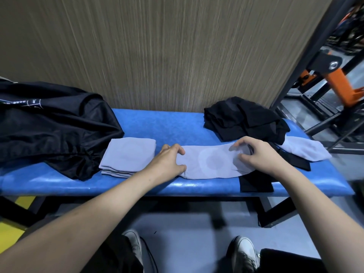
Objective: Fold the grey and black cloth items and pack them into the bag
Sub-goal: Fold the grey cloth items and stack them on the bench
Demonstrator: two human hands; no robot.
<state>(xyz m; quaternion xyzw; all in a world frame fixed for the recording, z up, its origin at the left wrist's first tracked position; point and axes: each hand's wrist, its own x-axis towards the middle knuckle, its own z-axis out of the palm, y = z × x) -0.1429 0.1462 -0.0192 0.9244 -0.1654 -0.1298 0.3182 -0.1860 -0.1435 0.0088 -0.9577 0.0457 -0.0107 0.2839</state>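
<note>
- Long grey cloth (211, 161) spread flat across the middle of the blue padded bench (171, 123), pale ring marking at its centre; left end held down by the left hand (169, 160), fingers curled onto the fabric, thumb along the near edge.
- Right hand (254, 152) pinching the right end of the same cloth, fingertips bunching the fabric slightly.
- Folded grey stack (128, 157) just left of the left hand, square and layered; black bag (53, 127) beside it at the far left, mouth gathered and slumped on the bench.
- Black cloth pile (244, 117) at the back right; another grey piece (307, 150) lying just beside it, perhaps partly under it; black strip (256, 180) draped over the near edge.
- Streaked beige wall (157, 46) behind; black and orange metal frame (334, 75) at right, blurred; grey floor and white-toed shoes (244, 251) below.
</note>
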